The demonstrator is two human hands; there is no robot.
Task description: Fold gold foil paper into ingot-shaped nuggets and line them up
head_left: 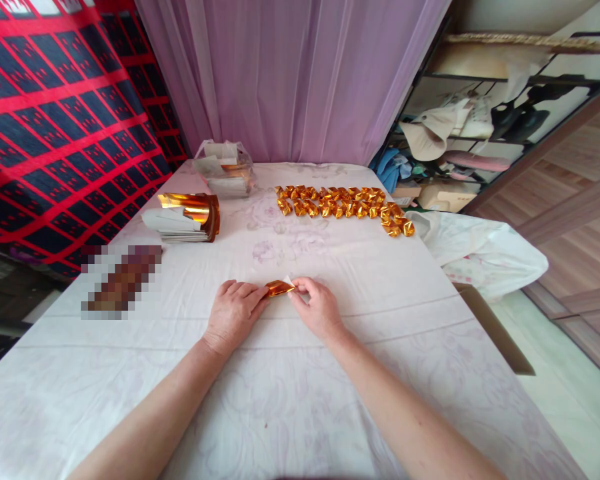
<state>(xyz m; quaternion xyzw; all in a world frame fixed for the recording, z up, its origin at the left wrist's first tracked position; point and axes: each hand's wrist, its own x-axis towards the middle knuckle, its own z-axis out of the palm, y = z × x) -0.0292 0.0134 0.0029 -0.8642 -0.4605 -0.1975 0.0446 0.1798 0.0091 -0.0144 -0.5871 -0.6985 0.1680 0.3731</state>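
Gold foil paper: one small piece, part-folded, held low over the counter between both hands, well short of the folded row. Left hand: fingers closed on the piece's left end, knuckles resting on the cloth. Right hand: fingers pinching the right end, where a white underside corner shows. Step, as I judge it: mid-fold, creasing. Next move, I reckon, calls for pressing the crease flat while the left end stays pinned. Folded gold pieces: laid in rows beyond the held piece. Stack of unfolded sheets: beyond and left of it. Plastic bag: behind the stack.
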